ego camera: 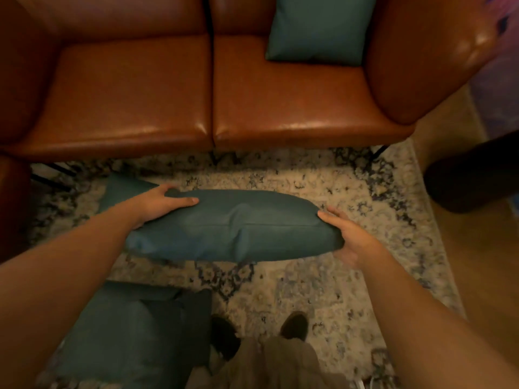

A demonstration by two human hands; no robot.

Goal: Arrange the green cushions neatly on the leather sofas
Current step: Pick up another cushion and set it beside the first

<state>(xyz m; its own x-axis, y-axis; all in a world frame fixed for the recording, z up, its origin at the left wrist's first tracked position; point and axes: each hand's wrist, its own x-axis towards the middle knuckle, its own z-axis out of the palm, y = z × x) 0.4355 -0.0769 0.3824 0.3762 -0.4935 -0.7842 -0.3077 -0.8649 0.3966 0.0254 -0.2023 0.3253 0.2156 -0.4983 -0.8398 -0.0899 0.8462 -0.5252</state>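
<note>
1. The left hand (164, 203) grips the left end of a plump green fabric cushion (238, 226). Its thumb stretches along the side that faces the camera, and its fingers curl over the far side.
2. The right hand (346, 237) holds the cushion's right end. The thumb presses by the corner seam, and the fingers wrap underneath, mostly hidden.
3. That cushion hangs level between the two hands, its long seam turned upward. It is clear of the patterned cream-and-blue rug (309, 290), above the strip between the rug's far edge and the person's feet.
4. A brown leather two-seat sofa (126, 102) fills the top of the view. A second green cushion (317, 26) stands upright in the back right corner of its right seat, leaning on the backrest just beside the armrest.
5. A third green cushion (123, 332) lies on the rug near its lower left corner.
6. A corner of a fourth green cushion (120, 189) shows behind the left wrist, near the rug's far edge; the rest is hidden.
7. Beige trousers (280, 366) and dark shoes (293, 324) stand at the rug's near edge.
8. A dark rounded object (471, 175) sits on the wooden floor (477, 262) off the rug's right edge; I cannot tell what it is.
</note>
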